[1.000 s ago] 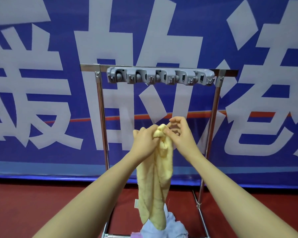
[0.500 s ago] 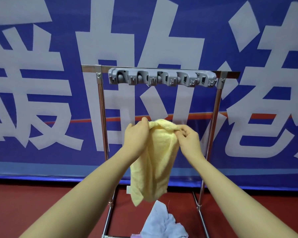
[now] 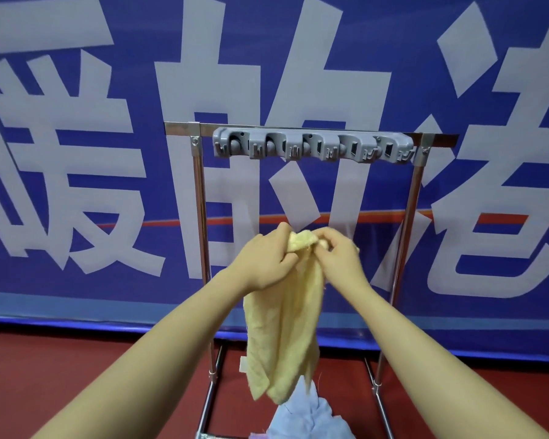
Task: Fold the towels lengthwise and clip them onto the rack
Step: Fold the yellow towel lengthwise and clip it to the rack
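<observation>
A big blue banner (image 3: pixel 76 74) fills the background. It carries very large white characters (image 3: pixel 235 90), too close to read as a whole. A thin orange-red stripe (image 3: pixel 171 220) runs across the banner, in the lower half, behind the characters. Along the bottom of the banner there is a paler blue band (image 3: pixel 76 304), and under this band a darker blue edge (image 3: pixel 76 323). Below the banner lies a dark red floor (image 3: pixel 61 375), which reaches to the lower border of the view.
</observation>
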`<state>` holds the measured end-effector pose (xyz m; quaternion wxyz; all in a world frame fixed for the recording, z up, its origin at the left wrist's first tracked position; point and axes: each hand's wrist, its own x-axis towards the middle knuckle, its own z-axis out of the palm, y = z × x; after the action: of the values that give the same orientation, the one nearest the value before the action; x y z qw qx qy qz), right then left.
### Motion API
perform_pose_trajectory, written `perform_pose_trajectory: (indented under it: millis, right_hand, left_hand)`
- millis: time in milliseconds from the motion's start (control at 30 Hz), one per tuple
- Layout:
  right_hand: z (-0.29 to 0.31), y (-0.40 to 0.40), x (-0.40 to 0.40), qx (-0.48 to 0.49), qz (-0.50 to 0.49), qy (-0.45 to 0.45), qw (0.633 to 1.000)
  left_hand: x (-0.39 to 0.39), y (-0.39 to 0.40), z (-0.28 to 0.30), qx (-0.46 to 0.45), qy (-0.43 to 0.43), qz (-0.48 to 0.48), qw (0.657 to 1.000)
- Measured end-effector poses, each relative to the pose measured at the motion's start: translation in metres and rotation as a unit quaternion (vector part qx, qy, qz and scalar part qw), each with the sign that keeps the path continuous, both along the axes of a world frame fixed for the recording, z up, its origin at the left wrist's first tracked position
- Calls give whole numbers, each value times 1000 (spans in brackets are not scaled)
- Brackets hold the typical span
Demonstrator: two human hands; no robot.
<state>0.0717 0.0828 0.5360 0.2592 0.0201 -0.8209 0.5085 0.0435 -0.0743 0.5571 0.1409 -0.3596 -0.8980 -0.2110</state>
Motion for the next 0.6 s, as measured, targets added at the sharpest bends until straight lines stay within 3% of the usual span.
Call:
perform_pose_trajectory:
  millis: [67,200,400,600]
  right_hand:
    - [2,6,-3,12,-17,15,1000]
    - [1,9,-10,55,-69,26,996]
    - [3,15,-6,42,-94,52,993]
    - [2,22,-4,55,-139,40,988]
  left_hand:
    - [-5,-7,-4,2,-57,7,998]
    - [-14,-9,-18,-31,-77,64,994]
    - [-19,-11,-28,42,-184,131,973]
    - [-14,-10,-28,-42,-1,173,984]
